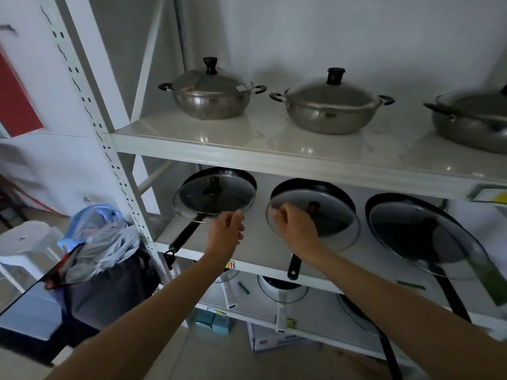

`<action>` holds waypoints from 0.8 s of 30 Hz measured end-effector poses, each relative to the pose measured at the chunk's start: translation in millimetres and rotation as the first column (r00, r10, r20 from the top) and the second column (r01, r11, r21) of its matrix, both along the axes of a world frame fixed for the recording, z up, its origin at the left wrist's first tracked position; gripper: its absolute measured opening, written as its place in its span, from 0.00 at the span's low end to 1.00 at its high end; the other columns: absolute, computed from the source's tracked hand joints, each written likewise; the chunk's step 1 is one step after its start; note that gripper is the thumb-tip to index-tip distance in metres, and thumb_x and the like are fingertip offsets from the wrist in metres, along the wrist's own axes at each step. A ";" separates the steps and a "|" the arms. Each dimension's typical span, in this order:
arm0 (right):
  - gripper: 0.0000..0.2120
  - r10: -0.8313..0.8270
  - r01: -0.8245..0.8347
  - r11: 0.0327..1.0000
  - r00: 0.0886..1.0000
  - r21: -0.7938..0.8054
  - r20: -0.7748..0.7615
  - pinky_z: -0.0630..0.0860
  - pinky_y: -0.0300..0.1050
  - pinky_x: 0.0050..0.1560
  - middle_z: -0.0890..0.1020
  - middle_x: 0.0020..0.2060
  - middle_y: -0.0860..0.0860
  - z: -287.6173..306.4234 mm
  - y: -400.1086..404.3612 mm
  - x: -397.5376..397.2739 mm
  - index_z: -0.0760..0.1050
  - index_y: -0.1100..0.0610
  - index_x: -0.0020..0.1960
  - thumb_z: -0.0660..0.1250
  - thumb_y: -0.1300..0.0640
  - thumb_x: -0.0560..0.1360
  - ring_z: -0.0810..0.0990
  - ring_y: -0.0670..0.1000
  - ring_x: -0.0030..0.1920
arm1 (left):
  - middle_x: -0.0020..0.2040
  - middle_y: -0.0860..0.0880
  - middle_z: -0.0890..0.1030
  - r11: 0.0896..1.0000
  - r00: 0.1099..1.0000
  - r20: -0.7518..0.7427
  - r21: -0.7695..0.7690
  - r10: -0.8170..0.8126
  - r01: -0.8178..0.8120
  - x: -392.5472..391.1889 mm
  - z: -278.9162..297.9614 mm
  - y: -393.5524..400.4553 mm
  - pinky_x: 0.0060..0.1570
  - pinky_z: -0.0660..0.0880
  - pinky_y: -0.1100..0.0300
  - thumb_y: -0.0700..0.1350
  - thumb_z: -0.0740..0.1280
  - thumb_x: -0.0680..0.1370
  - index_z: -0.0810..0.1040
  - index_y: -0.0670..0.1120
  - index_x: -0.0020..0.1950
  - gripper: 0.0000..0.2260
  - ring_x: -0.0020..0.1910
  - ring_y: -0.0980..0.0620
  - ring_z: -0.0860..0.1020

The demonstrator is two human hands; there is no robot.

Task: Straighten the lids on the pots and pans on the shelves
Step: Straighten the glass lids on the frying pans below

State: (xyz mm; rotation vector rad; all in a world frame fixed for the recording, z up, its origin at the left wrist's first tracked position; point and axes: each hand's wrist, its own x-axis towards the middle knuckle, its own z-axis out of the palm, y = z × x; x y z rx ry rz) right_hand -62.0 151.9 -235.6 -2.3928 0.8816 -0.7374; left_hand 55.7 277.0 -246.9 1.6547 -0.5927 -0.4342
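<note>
The left hand (226,229) is pinched on the rim of the left glass lid (214,194), the right hand (292,224) closed on the middle lid (312,219); both lids sit skewed on middle-shelf pans. The right lid (422,237) appears unstraightened. The pots (211,90) above look tidy. Nothing obstructs.

Middle shelf: access gaps.
Narrow bare strip between left glass lid (214,198) and centre glass lid (329,218); upper shelf (274,154) overhangs closely.
</note>
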 end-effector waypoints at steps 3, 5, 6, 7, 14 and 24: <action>0.13 -0.069 0.074 0.995 0.995 0.069 -0.066 0.69 0.44 0.38 0.80 0.38 0.54 -26.6 -18.2 -11.3 0.72 0.59 0.44 0.59 0.50 0.80 0.80 0.56 0.41 | 0.36 0.48 0.78 0.999 0.998 -0.048 0.045 0.028 -0.026 -3.8 -18.6 -11.8 0.31 0.72 0.62 0.49 0.61 0.81 0.77 0.44 0.46 0.10 0.31 0.54 0.75; 0.15 -0.120 0.131 0.984 0.989 0.121 -0.088 0.71 0.45 0.40 0.82 0.42 0.57 -40.4 -30.0 -16.6 0.74 0.60 0.47 0.59 0.48 0.80 0.81 0.57 0.45 | 0.38 0.47 0.79 0.996 0.996 -0.077 0.082 0.041 -0.035 -2.3 -29.0 -18.8 0.32 0.73 0.61 0.50 0.61 0.81 0.76 0.43 0.49 0.11 0.32 0.53 0.76; 0.16 -0.143 0.157 0.976 0.985 0.149 -0.100 0.73 0.46 0.42 0.82 0.44 0.57 -46.2 -35.8 -18.2 0.74 0.60 0.48 0.59 0.48 0.80 0.81 0.58 0.46 | 0.39 0.47 0.79 0.994 0.995 -0.089 0.100 0.045 -0.036 -0.7 -33.4 -22.2 0.33 0.73 0.61 0.51 0.61 0.81 0.76 0.41 0.51 0.13 0.33 0.53 0.76; 0.16 -0.162 0.180 0.968 0.980 0.172 -0.117 0.75 0.48 0.45 0.82 0.45 0.57 -50.9 -41.6 -19.2 0.74 0.61 0.50 0.59 0.47 0.80 0.81 0.59 0.48 | 0.40 0.46 0.79 0.993 0.993 -0.102 0.113 0.051 -0.040 2.1 -37.1 -25.6 0.33 0.73 0.60 0.51 0.62 0.81 0.76 0.40 0.52 0.14 0.33 0.52 0.76; 0.20 -0.310 0.341 0.906 0.938 0.249 -0.156 0.76 0.53 0.55 0.79 0.56 0.61 -72.0 -81.9 -9.5 0.69 0.64 0.62 0.60 0.48 0.80 0.79 0.62 0.57 | 0.40 0.45 0.80 0.986 0.969 -0.208 0.131 0.131 -0.105 49.8 -60.4 -46.3 0.37 0.76 0.58 0.50 0.66 0.79 0.78 0.40 0.48 0.13 0.34 0.51 0.77; 0.32 -0.446 0.485 0.867 0.859 0.117 -0.253 0.69 0.55 0.66 0.68 0.69 0.67 -84.9 -145.7 31.8 0.59 0.70 0.72 0.59 0.46 0.80 0.69 0.64 0.69 | 0.35 0.44 0.79 0.971 0.940 -0.253 0.120 0.229 -0.204 150.0 -86.4 -67.6 0.44 0.78 0.50 0.53 0.70 0.76 0.74 0.45 0.36 0.15 0.35 0.45 0.78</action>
